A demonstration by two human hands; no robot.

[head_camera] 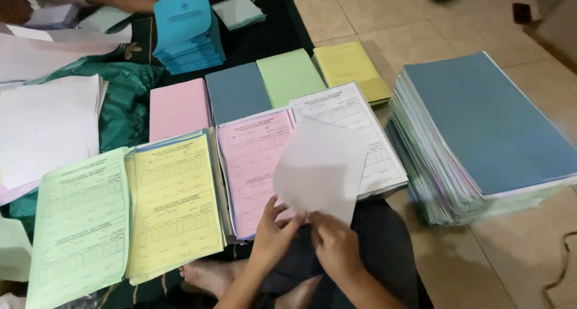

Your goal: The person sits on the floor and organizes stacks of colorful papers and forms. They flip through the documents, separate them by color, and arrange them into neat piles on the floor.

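Left hand: the left hand point(273, 234) pinches the near edge of a blank white paper sheet point(321, 168), fingers closed on it.
Right hand: the right hand point(336, 244) grips the same near edge, just beside the left.
Sheet: raised and tilted above the pink printed form stack point(249, 165) and the white printed form stack point(360, 119).
Left: a yellow printed form stack point(174, 207) and a green printed form stack point(81, 225).
Right: a tall blue-topped paper pile point(487, 128) on the tiled floor point(517, 255).
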